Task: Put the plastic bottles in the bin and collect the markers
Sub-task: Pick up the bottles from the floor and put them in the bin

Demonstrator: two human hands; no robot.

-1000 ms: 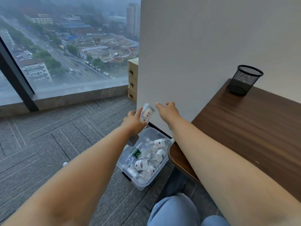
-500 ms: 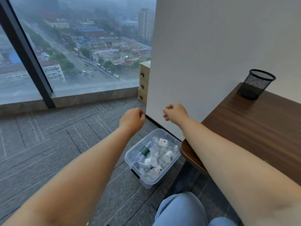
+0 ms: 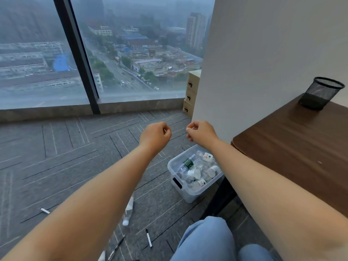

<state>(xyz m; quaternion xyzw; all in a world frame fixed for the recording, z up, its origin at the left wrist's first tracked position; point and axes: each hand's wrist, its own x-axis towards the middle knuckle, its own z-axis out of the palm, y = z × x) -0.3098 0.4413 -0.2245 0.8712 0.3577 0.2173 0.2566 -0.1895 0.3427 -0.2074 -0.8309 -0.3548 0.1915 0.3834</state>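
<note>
I observed both arms stretched forward above the carpet. The left hand [image 3: 155, 136] was curled into a loose fist with nothing in it. The right hand [image 3: 201, 133] was likewise curled, thumb against forefinger, and no object was seen in it. The two hands were near each other but apart.

The clear plastic bin [image 3: 189, 194] stood on the floor just beside the corner of the wooden table [image 3: 291, 147], below the right forearm. Several plastic bottles [image 3: 195, 173] lay in it, jumbled on their sides. One further bottle [image 3: 128, 210] lay on the carpet left of the bin, partly hidden by the left forearm.

I recorded three markers on the floor: a white marker [image 3: 45, 210] far left, a black-capped marker [image 3: 148, 238] near the knee, and a dark marker [image 3: 117, 248] beside it, blurred.

A black mesh cup [image 3: 320, 93] stood upright at the far edge of the table, against the wall. Stacked cardboard boxes [image 3: 192, 91] stood by the window
</note>
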